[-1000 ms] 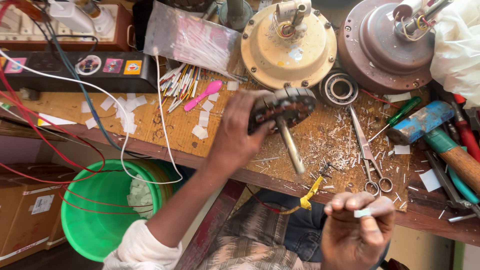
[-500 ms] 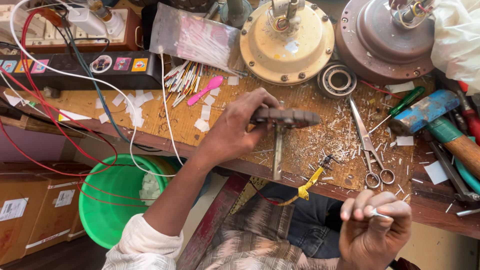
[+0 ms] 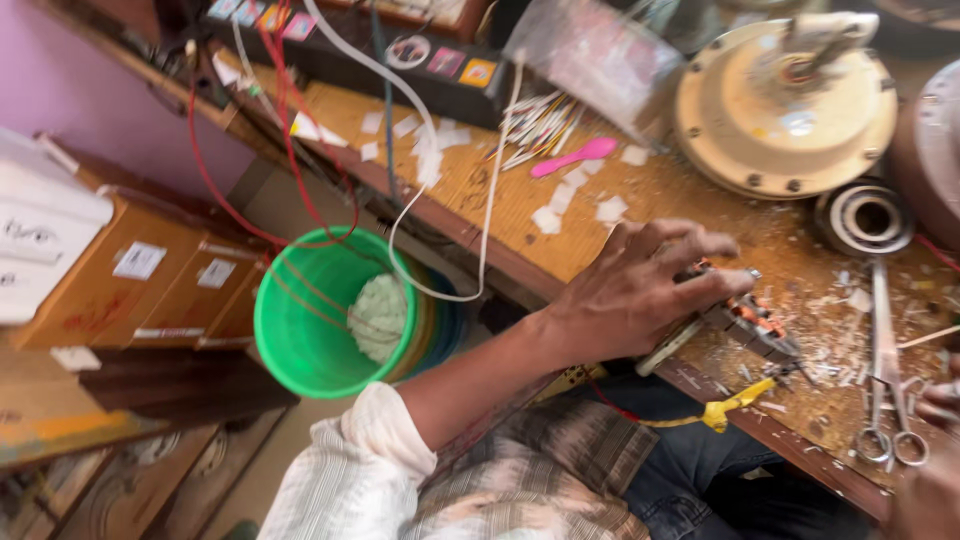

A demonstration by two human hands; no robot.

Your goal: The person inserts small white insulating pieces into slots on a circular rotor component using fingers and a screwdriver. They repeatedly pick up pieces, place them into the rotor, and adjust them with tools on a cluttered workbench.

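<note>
My left hand point(image 3: 640, 285) lies over a dark wound motor part point(image 3: 755, 322) at the front edge of the wooden bench point(image 3: 500, 200). The fingers spread over it and press it down. The part's pale shaft point(image 3: 668, 347) sticks out past the bench edge under my palm. Only a blurred sliver of my right hand point(image 3: 932, 485) shows, in the bottom right corner near the scissors point(image 3: 885, 400). What it holds is out of view.
A green bucket point(image 3: 310, 330) stands on the floor left of my knees, beside cardboard boxes point(image 3: 130, 280). On the bench are a cream motor housing point(image 3: 790, 110), a bearing ring point(image 3: 865, 215), yellow-handled pliers point(image 3: 725, 410), a pink stick point(image 3: 575, 157), paper scraps, and red and white wires point(image 3: 250, 190).
My left hand has laid the wound part flat at the bench edge. The view has swung left and down, and my right hand has slipped almost out of the frame.
</note>
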